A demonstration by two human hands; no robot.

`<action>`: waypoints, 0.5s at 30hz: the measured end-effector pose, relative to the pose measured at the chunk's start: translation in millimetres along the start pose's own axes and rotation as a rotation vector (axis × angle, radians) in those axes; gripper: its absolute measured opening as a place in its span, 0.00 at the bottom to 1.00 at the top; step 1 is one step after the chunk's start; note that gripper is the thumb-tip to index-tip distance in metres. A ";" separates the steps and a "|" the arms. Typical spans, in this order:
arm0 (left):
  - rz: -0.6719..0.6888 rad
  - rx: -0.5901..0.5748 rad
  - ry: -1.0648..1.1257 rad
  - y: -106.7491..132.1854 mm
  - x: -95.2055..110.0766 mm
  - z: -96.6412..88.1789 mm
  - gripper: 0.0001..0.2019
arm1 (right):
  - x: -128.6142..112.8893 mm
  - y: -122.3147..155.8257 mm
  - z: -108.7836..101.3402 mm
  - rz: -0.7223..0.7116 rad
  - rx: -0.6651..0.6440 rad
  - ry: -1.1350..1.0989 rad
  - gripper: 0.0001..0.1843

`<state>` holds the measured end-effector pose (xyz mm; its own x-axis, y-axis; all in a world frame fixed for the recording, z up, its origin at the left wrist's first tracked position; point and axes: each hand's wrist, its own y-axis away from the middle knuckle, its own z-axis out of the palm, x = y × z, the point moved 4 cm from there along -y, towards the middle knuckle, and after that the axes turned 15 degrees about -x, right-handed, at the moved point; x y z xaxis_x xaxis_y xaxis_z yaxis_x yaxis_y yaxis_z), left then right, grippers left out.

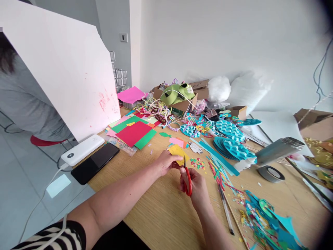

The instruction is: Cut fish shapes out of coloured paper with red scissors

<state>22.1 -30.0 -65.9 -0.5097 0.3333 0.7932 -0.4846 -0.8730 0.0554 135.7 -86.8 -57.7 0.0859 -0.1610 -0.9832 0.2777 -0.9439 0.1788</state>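
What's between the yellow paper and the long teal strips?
A white cutout and a scatter of small colourful paper bits lie between the yellow paper and the teal strips, as the head view shows.

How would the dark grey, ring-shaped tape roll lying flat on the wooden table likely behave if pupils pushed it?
The tape roll would probably slide, since its flat side is down. Tipping seems unlikely: it sits low and wide. Stood on edge, its round outline might let it roll.

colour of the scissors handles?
Red: the scissors handles show best in the head view, in the right hand.
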 end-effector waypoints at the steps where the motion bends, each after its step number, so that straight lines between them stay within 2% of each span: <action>1: -0.002 0.002 -0.002 0.2 0.3 0.4 0.18 | -0.2 0.4 -0.1 0.001 0.002 0.004 0.31; 15: 0.011 -0.006 -0.019 0.6 3.3 1.4 0.17 | 2.6 -1.7 -0.5 -0.025 -0.029 0.032 0.30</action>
<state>21.1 -29.9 -62.4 -0.5014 0.3164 0.8053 -0.4829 -0.8746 0.0429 135.9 -85.5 -60.6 0.1089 -0.1279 -0.9858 0.3078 -0.9386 0.1557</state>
